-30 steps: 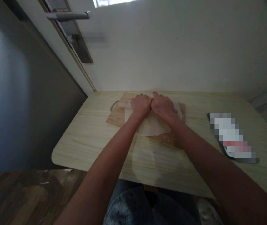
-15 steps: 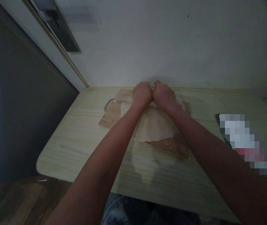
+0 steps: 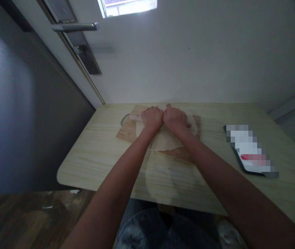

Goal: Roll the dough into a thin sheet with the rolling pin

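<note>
My left hand [image 3: 152, 118] is closed around a pale rolling pin [image 3: 135, 118], whose end sticks out to the left. Right beside it, my right hand [image 3: 175, 118] is wrapped over the same pin, the two hands touching; its fingers hide most of the pin there. Beneath the pin lies a thin, wide sheet of pale dough [image 3: 163, 141], hanging a little past the near edge of a wooden cutting board [image 3: 126, 132]. The board sits askew, and a metal loop handle [image 3: 123, 119] shows at its left end. My right forearm covers part of the board.
The light wooden table [image 3: 90, 152] stands against a white door [image 3: 201, 69] with a metal lever handle [image 3: 77, 27]. To the right lies a dark-edged flat device [image 3: 249, 169], its face blurred out. A grey panel [image 3: 7, 121] rises at the left.
The camera view has tilted up, so the door lever and a window are now visible. My hands have come slightly back toward me over the board, still on the rolling pin.
</note>
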Available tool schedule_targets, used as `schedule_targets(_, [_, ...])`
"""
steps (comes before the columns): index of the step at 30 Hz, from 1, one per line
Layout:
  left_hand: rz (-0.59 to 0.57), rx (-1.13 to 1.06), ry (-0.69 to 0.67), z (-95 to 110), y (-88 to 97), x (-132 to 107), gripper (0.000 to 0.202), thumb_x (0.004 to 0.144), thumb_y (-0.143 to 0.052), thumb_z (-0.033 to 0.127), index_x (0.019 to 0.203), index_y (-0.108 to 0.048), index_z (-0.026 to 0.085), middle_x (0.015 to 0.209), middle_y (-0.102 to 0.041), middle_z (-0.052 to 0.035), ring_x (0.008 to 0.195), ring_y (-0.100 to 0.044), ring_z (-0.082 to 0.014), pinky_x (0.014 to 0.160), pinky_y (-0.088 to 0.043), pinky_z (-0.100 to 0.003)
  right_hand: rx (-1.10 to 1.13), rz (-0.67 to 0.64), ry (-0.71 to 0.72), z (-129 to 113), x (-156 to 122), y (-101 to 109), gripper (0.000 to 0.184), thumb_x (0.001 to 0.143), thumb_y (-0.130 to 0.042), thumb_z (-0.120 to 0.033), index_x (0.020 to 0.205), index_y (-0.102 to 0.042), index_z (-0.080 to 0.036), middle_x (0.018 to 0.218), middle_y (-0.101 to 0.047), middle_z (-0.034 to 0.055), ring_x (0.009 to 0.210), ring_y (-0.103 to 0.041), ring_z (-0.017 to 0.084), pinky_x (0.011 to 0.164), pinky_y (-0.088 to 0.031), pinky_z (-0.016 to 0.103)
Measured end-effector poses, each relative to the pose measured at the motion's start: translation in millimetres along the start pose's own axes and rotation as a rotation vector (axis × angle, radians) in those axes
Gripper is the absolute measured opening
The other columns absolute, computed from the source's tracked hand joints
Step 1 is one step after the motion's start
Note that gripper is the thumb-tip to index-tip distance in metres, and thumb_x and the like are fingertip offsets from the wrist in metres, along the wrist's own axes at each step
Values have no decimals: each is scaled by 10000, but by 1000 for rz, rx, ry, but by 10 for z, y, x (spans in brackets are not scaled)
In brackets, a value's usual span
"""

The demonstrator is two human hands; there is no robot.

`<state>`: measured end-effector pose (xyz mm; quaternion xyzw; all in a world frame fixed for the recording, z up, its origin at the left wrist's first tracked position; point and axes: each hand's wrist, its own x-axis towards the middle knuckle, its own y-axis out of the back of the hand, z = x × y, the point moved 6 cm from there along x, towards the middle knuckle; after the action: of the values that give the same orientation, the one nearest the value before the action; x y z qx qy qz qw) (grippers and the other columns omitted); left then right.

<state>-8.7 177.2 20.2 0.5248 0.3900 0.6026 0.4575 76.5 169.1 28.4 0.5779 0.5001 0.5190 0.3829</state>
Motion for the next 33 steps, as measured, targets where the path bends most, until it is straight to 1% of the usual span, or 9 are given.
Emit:
schedule_targets(3, [17, 6, -54, -5, 44, -162, 389, 874, -252, 272, 901, -610, 121, 927, -620, -121, 910, -556, -215, 808, -365, -366, -1, 47, 39, -30, -147, 17, 357, 870, -229, -254, 1049, -514, -134, 903, -621, 146, 858, -564, 232, 663, -352, 313])
schedule_targets(6, [66, 12, -92, -23, 94, -331, 398, 891, -227, 273, 912, -597, 130, 980, -606, -113, 980, -520, -213, 876, -317, -389, -6, 68, 83, -71, -305, 23, 351, 868, -238, -261, 1009, -533, -133, 922, -617, 143, 872, -551, 226, 703, -343, 323])
schedule_targets(9, [116, 23, -95, -54, 132, -490, 389, 898, -216, 257, 923, -587, 145, 1008, -604, -92, 1046, -481, -206, 926, -276, -394, 10, 128, 130, -119, -466, 44, 340, 867, -252, -256, 992, -543, -132, 966, -617, 129, 973, -514, 239, 820, -302, 370])
schedule_targets(12, [125, 28, -115, -64, 149, -634, 374, 899, -223, 266, 943, -578, 156, 1055, -594, -78, 1073, -464, -203, 961, -242, -409, 42, 167, 157, -144, -615, 49, 350, 871, -256, -249, 1027, -541, -120, 1066, -596, 127, 1105, -436, 237, 927, -209, 413])
schedule_targets(16, [122, 52, -118, -72, 182, -809, 374, 898, -219, 275, 1014, -552, 149, 1204, -515, -96, 1125, -425, -215, 981, -217, -434, 100, 140, 205, -163, -771, 34, 375, 877, -254, -238, 1123, -508, -114, 1252, -482, 118, 1180, -370, 213, 968, -161, 419])
schedule_targets(20, [101, 70, -116, -62, 232, -950, 402, 900, -200, 301, 1056, -533, 140, 1246, -479, -112, 1140, -412, -230, 983, -215, -453, 152, 107, 198, -159, -855, 47, 390, 873, -253, -217, 1171, -484, -116, 1291, -443, 102, 1196, -359, 193, 986, -144, 413])
schedule_targets(25, [79, 99, -102, -37, 267, -1016, 397, 889, -229, 302, 1120, -498, 123, 1267, -451, -136, 1170, -377, -250, 987, -211, -455, 241, 94, 152, -148, -872, 71, 410, 876, -248, -260, 1205, -458, -136, 1275, -462, 96, 1186, -380, 173, 997, -131, 410])
schedule_targets(29, [70, 108, -110, 9, 245, -968, 376, 872, -276, 302, 1110, -504, 122, 1165, -521, -141, 1116, -419, -264, 980, -217, -443, 271, 104, 131, -137, -842, 60, 425, 873, -276, -337, 1194, -466, -133, 1214, -520, 106, 1154, -415, 184, 995, -123, 408])
schedule_targets(33, [78, 95, -136, 52, 205, -870, 359, 870, -282, 290, 1112, -497, 134, 1076, -558, -131, 1029, -469, -246, 975, -221, -426, 248, 130, 110, -132, -783, 48, 406, 872, -279, -325, 1158, -493, -132, 1138, -572, 112, 1101, -454, 185, 977, -129, 399])
